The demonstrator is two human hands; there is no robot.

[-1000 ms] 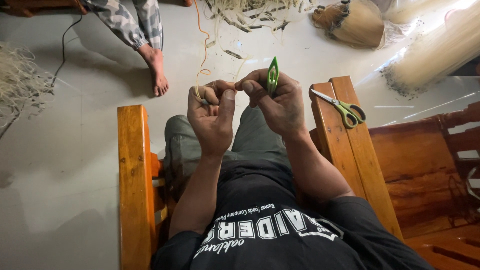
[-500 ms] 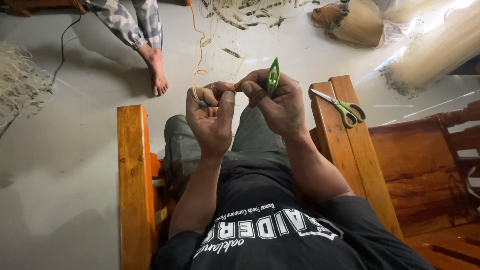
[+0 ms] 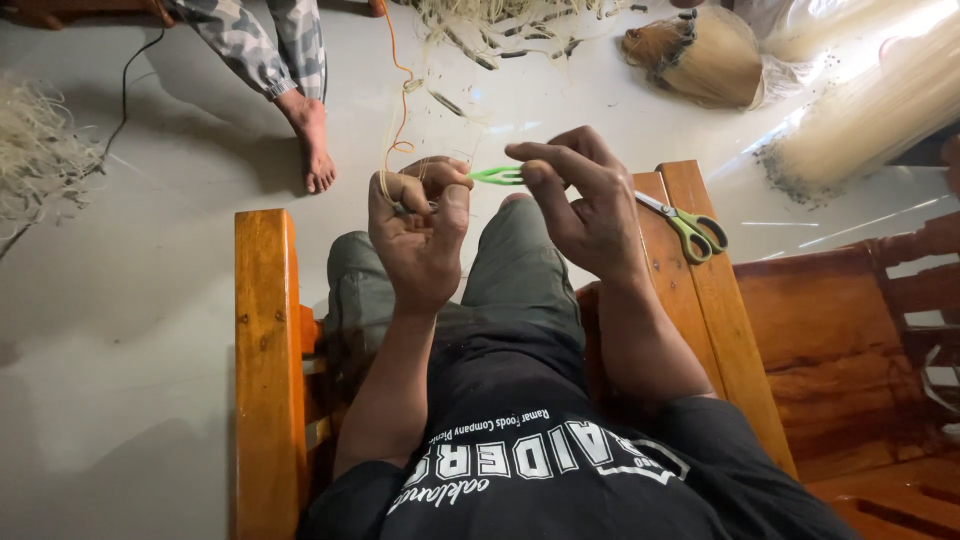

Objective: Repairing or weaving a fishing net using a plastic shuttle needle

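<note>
Right fingers (image 3: 545, 170): thumb and forefinger pinch one end of a small green tool (image 3: 497, 176); the other fingers are spread and loosely curled.
Green tool: lies level between the two hands, above the knees, its far end at the left thumb.
Left fingers (image 3: 440, 190): curled in, thumb pressed to forefinger on a thin pale fibre (image 3: 385, 185); whether they also touch the tool, I cannot tell.
Right hand (image 3: 590, 205): raised, back to the camera.
Left hand (image 3: 420, 235): raised just beside the right, palm side facing the person.
Scissors (image 3: 688, 225): green-handled, lying on the wooden armrest (image 3: 720, 310) right of the right hand.
Other armrest (image 3: 265, 350): left of the legs.
Floor (image 3: 150, 300): pale, with fibre bundles (image 3: 700, 55) far off and another person's bare foot (image 3: 312, 145).
</note>
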